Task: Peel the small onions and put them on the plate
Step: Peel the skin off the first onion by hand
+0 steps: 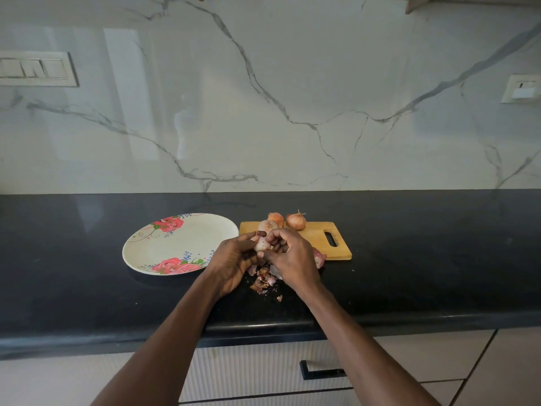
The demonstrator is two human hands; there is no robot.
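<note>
1. One heap of loose onion skins (263, 279) lies on the black counter (409, 276) just in front of the cutting board's near-left corner, under the two hands; the scraps are too many and too small to count.
2. The left hand (234, 259) has its fingers curled around one small, pale, mostly peeled onion (261, 244), held up over the near-left edge of the cutting board.
3. The right hand (291, 256) pinches at the same onion from the other side, fingertips bent in against it.
4. One purplish piece (319, 257), onion or skin, I cannot tell which, shows beside the right hand at the board's near edge.
5. One wooden cutting board (325, 238) lies flat, its handle slot at the right end.
6. One floral plate (175, 244) sits just left of the cutting board, almost touching it, with no onions on it.
7. Three unpeeled onions (296, 220) sit at the far-left part of the board: two side by side at the far edge, one partly hidden behind the hands.
</note>
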